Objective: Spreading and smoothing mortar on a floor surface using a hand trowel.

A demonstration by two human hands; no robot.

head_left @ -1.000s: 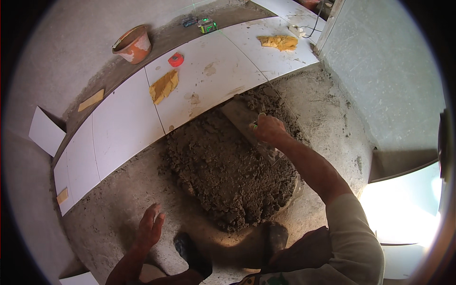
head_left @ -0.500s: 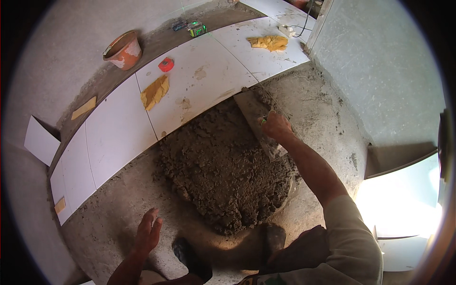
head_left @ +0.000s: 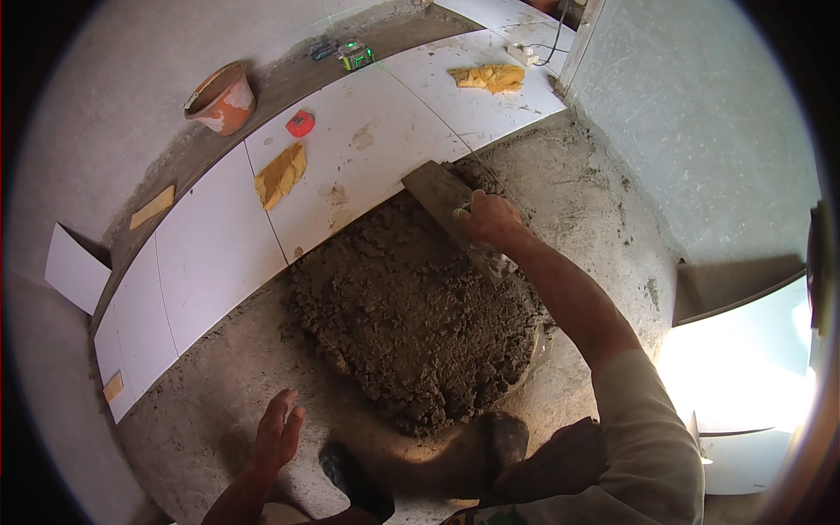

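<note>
A broad heap of wet mortar (head_left: pixel 411 324) lies on the rough floor, up against the edge of the laid white tiles (head_left: pixel 210 254). My right hand (head_left: pixel 492 220) is closed round the handle of a long flat trowel (head_left: pixel 437 197). Its blade slants over the far right part of the mortar, and the far end reaches the tile edge. Off to the lower left, my left hand (head_left: pixel 278 429) hangs in the air beside the mortar, fingers stretched and holding nothing.
On the tiles rest two yellow sponges (head_left: pixel 280 177) (head_left: pixel 487 79), a red tape measure (head_left: pixel 300 123) and a power socket (head_left: pixel 523 54). Behind them stand an orange bucket (head_left: pixel 220 99) and a green laser level (head_left: pixel 356 56). A wall (head_left: pixel 700 131) rises at right; white tiles (head_left: pixel 744 367) lean below it.
The trowel in my right hand has shifted left, its far end now at the tile edge. My left hand has barely moved.
</note>
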